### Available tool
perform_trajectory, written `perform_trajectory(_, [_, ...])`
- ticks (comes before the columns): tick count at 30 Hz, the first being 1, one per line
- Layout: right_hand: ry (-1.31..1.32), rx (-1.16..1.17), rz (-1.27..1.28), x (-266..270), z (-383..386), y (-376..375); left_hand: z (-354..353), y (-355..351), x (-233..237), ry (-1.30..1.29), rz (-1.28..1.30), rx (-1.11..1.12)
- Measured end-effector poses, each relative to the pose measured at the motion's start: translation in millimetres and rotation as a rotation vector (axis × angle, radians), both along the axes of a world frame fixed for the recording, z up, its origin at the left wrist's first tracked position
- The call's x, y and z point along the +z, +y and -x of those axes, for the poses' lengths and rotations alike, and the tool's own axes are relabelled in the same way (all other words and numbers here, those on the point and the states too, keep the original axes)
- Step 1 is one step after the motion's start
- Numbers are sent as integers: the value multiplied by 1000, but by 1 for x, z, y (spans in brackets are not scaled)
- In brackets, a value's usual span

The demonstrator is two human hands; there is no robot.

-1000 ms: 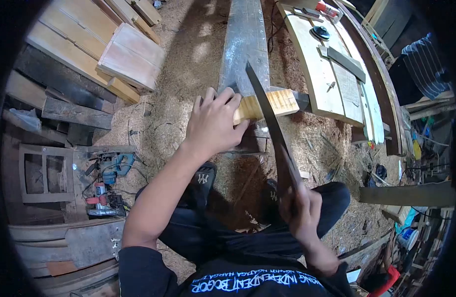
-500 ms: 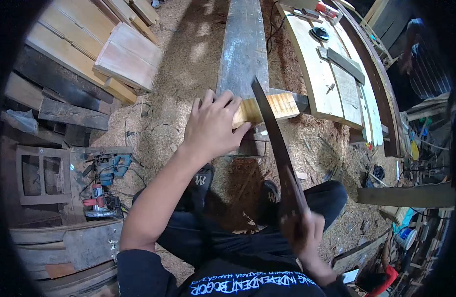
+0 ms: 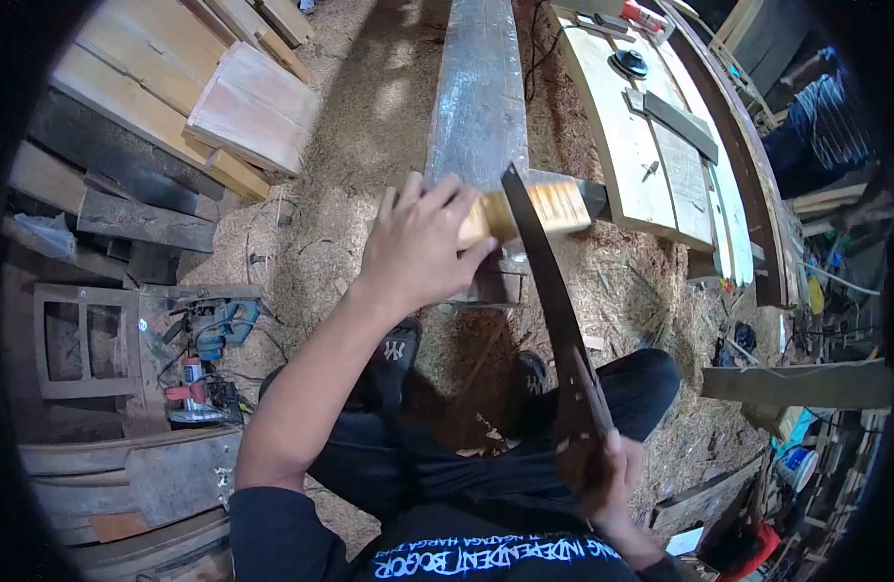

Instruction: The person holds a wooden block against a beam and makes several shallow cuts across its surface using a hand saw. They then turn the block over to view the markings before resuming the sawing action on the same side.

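A short block of pale wood lies across the near end of a long, worn bench plank. My left hand grips the block's left part, fingers over the far side and thumb on the near face. In my right hand, low at the right, is the handle of a handsaw. Its long dark blade runs up and away, crossing the block just right of my left thumb, with the tip past the block's far edge. The saw's handle is mostly hidden by my fingers.
Right of the bench, a wide pale board carries a dark round tool and a square. Boards are stacked at left, above a blue power tool. Shavings cover the floor. A person is at the far right.
The saw and my right hand have shifted slightly right and down, the blade still across the block. The left hand keeps its hold. The person at far right has moved.
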State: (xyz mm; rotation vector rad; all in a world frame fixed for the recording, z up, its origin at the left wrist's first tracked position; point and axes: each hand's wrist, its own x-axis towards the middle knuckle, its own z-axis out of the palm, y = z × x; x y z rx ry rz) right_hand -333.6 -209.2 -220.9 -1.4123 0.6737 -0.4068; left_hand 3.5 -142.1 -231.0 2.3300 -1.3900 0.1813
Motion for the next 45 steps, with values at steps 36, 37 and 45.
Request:
perform_trajectory(36, [29, 44, 94, -11, -50, -15, 1, -3, -6, -32, 11, 20])
perform_trajectory(37, [-28, 62, -17, -7, -23, -8, 1, -5, -5, -30, 16, 18])
perform_trajectory(45, [-63, 48, -1, -10, -50, -17, 2, -4, -1, -11, -16, 18])
